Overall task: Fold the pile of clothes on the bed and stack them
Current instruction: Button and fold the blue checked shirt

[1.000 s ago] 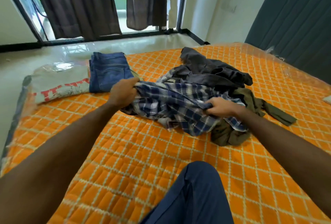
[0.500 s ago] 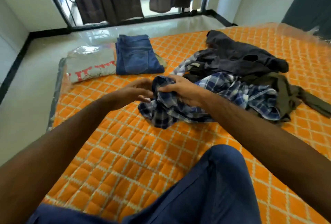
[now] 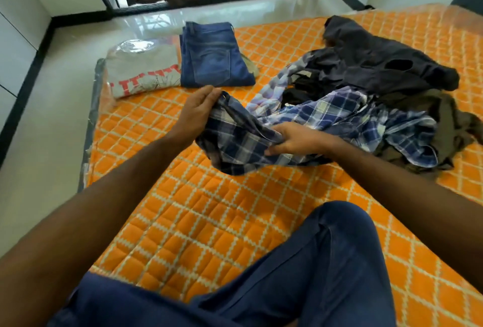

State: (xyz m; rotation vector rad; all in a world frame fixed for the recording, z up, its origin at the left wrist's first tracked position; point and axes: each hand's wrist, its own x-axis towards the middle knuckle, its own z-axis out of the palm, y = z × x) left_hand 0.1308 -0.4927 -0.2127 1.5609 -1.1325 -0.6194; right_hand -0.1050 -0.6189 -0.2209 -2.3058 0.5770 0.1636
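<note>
Clothes pile [image 3: 379, 97]: loose heap on right half of orange quilted bed [image 3: 209, 222], still unfolded. Contents: dark grey garment [image 3: 386, 65] uppermost at back, olive garment [image 3: 449, 123] at right edge, black item partly buried, lighter checked fabric [image 3: 271, 89] trailing out toward folded jeans.

Blue plaid shirt [image 3: 326, 120]: drawn partway out of heap toward bed's near-left area, crumpled, one end bunched between both hands, far end still lying on pile.

Left hand [image 3: 198, 110]: pinching bunched edge of plaid shirt, fingers curled over cloth.
Right hand [image 3: 295, 138]: clutching fold of same shirt, just beside left hand.

Folded jeans [image 3: 214, 57]: flat, far-left corner of bed, touching folded grey printed tee [image 3: 146, 68] alongside. Possibly another item beneath jeans; not clear.

Step in hand, by judgement: separating plaid shirt from heap, seeking collar or shoulder seams. Folding proper not yet begun.

Next move calls for: freeing shirt entirely, spreading flat on open quilt in front of knee [image 3: 339, 248], sleeves located first. Risk: neighbouring garments dragged along.
</note>
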